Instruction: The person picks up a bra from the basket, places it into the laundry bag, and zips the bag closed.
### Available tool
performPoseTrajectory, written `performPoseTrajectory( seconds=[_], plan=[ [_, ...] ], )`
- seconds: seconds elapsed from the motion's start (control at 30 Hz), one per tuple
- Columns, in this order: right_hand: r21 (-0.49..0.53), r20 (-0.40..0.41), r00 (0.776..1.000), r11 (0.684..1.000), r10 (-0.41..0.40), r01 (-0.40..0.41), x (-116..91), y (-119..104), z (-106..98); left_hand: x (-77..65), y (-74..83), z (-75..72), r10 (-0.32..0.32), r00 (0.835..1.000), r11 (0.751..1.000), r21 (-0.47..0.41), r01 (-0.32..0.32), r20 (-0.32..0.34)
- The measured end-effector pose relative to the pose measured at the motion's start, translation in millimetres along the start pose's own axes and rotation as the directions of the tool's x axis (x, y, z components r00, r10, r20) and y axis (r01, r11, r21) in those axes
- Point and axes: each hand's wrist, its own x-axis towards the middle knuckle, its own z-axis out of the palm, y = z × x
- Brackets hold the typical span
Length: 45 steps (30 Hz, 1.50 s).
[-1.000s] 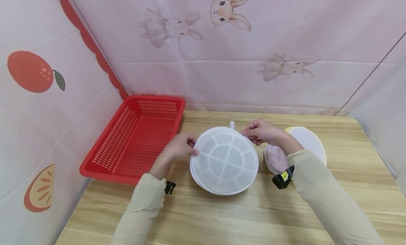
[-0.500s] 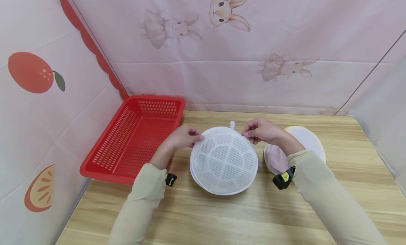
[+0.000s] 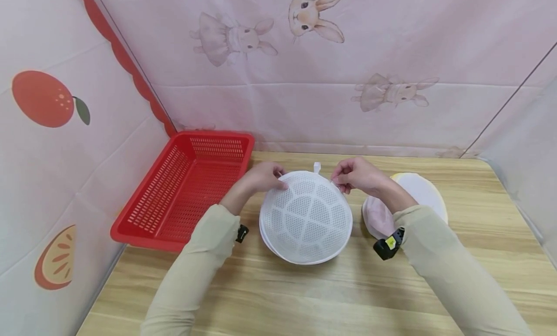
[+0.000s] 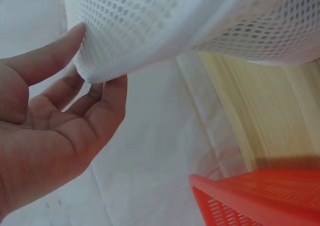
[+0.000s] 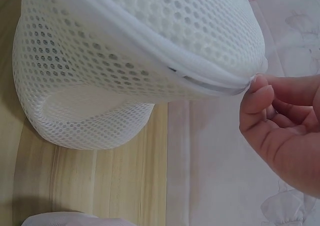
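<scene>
A round white mesh laundry bag (image 3: 306, 220) stands on the table between my hands, its ribbed mesh top facing up. A zipper (image 5: 200, 83) runs along its rim, and a small white loop (image 3: 317, 167) sticks up at the far side. With thumb and fingers my left hand (image 3: 263, 176) pinches the rim at the upper left; in the left wrist view the thumb lies on the mesh, the fingers below the edge. My right hand (image 3: 359, 175) pinches the zipper at the upper right rim; its fingertips hide whatever small part they grip.
A red slotted plastic basket (image 3: 197, 181) stands at the left, close to my left forearm. Right of the bag, partly behind my right wrist, lie a pinkish-white pouch (image 3: 377, 217) and a round white piece with yellow edging (image 3: 419, 193). Printed curtains back the wooden table (image 3: 304, 297).
My left hand has slid up along the rim, from the bag's left side to its upper left. The right hand keeps its pinch and has shifted slightly up. The bag has barely moved.
</scene>
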Motion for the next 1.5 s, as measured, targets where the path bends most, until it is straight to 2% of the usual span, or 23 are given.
performPoseTrajectory(
  seconds=[0.33, 0.53, 0.8, 0.97, 1.1, 1.2, 1.33, 1.5],
  plan=[
    [-0.07, -0.077, 0.997, 0.997, 0.027, -0.033, 1, -3, 3, 1.4, -2.9, 2.7, -0.03, 0.999, 0.999, -0.012, 0.03, -0.035],
    [-0.111, -0.108, 0.993, 0.993, 0.035, -0.047, 2, -7, 7, -0.6, -6.6, 5.0, -0.048, 0.996, 0.997, -0.061, 0.044, -0.072],
    [-0.122, -0.095, 0.994, 0.991, 0.05, -0.062, -2, 4, 3, -5.2, -18.1, 3.4, -0.105, 0.984, 0.989, -0.116, 0.088, -0.144],
    [-0.138, -0.063, 0.997, 0.989, 0.048, -0.056, -5, 10, 0, -8.1, -22.2, -0.5, -0.122, 0.987, 0.984, -0.141, 0.108, -0.1],
    [-0.146, -0.037, 0.999, 0.989, 0.005, -0.01, -8, 8, -2, -8.0, -19.3, -5.3, -0.094, 0.994, 0.994, -0.063, 0.091, -0.051],
    [-0.158, -0.024, 0.999, 0.987, -0.027, 0.023, -11, 5, -3, -6.4, -15.1, -7.9, -0.046, 0.999, 0.999, 0.006, 0.046, -0.015],
    [-0.169, -0.021, 0.998, 0.984, -0.054, 0.05, -14, -1, -4, -2.8, -7.5, -8.0, 0.001, 1.0, 0.999, 0.039, -0.002, 0.017],
    [-0.168, -0.043, 0.996, 0.983, -0.08, 0.071, -12, -11, -3, 1.1, 6.4, -7.2, 0.055, 0.998, 0.995, 0.081, -0.057, 0.026]
  ],
)
